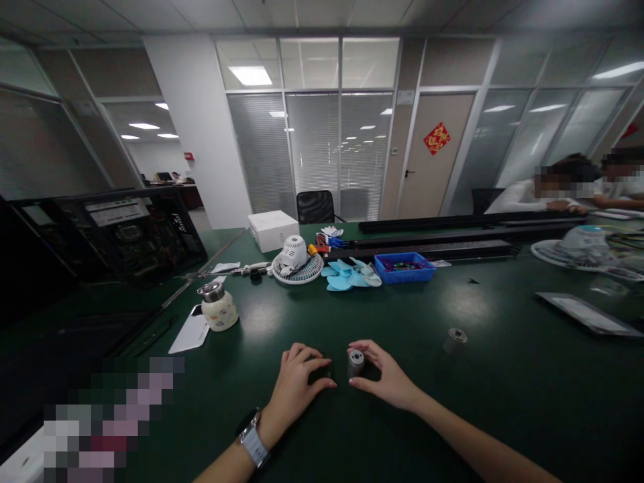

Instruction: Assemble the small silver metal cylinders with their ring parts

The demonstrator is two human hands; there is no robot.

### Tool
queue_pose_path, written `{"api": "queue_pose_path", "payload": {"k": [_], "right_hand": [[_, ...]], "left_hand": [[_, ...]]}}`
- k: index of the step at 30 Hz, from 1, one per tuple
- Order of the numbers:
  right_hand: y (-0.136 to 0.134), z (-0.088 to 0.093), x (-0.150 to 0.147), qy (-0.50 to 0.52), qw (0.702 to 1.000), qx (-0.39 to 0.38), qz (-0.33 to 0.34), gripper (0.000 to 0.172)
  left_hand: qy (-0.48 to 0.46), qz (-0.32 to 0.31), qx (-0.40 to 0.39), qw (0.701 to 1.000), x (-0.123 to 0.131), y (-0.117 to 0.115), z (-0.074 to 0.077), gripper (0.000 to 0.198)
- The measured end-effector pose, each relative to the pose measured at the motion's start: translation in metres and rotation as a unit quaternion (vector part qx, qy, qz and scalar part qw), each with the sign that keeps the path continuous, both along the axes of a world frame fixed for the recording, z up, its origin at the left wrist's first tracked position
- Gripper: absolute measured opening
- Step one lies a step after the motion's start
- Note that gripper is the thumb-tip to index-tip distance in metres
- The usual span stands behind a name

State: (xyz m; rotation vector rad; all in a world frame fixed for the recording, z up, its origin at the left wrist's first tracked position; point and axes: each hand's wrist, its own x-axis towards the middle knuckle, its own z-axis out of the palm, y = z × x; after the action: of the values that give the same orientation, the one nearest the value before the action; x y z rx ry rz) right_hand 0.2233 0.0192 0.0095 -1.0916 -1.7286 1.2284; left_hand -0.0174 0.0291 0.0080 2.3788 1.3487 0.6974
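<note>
Grey metal cylinder (355,361), lower centre of frame, pinched upright in right hand (386,384); left hand (298,386) beside it, fingers curled, contents indiscernible.

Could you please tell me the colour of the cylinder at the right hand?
The cylinder is metallic grey, best seen in the head view.

AHEAD: table (312,315) bare up to fan blades (351,275) and blue tray (404,266) | RIGHT: loose cylinder (455,339) stands alone, room around it | LEFT: jar (218,307) and white card (190,333) block your sweep | CENTRE: held cylinder (355,362) fills gap between left hand (296,384) and right hand (385,379)
</note>
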Motion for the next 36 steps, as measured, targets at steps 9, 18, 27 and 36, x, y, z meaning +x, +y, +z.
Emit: {"api": "queue_pose_path", "payload": {"k": [9,18,27,36], "right_hand": [[0.006,0.024,0.013,-0.144,0.98,0.115,-0.074,0.036],[-0.004,0.087,0.163,-0.259,0.955,-0.086,-0.112,0.045],[0.002,0.054,0.201,-0.316,0.928,-0.161,-0.112,0.043],[-0.015,0.078,0.199,-0.322,0.93,-0.08,-0.159,0.048]], "left_hand": [[0.015,0.001,0.027,1.0,0.002,-0.003,-0.002,0.021],[-0.001,-0.01,0.028,1.0,0.0,-0.004,0.001,0.022],[-0.017,-0.01,0.0,1.0,0.002,-0.006,0.001,0.019],[-0.097,0.033,-0.072,0.992,0.008,-0.014,0.009,0.02]]}}
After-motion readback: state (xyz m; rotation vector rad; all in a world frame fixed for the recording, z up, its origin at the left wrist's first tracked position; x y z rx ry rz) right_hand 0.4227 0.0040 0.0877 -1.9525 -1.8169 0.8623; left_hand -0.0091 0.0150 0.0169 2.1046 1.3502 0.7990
